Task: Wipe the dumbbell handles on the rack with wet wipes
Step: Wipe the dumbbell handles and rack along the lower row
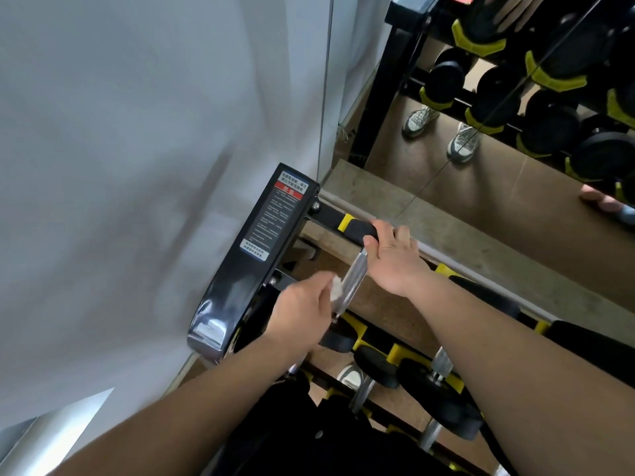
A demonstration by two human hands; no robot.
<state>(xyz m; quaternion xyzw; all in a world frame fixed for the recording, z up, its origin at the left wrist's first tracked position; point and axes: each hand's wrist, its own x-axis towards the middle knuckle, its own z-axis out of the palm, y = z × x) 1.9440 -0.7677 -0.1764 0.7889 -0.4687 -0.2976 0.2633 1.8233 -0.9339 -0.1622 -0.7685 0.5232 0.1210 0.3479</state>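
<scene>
A small dumbbell lies at the left end of the rack's top tier, its knurled silver handle (350,280) running between two black heads. My left hand (302,310) pinches a white wet wipe (335,290) against the left side of that handle. My right hand (391,259) grips the dumbbell's far black head (360,231) from above, fingers curled over it. The near head (338,338) sits partly under my left hand.
The rack's black end plate (261,255) with a warning sticker stands just left of my hands, against a white wall (137,166). More dumbbells (436,389) lie on the lower tier. A mirror (515,97) behind reflects the rack, shoes and a hand.
</scene>
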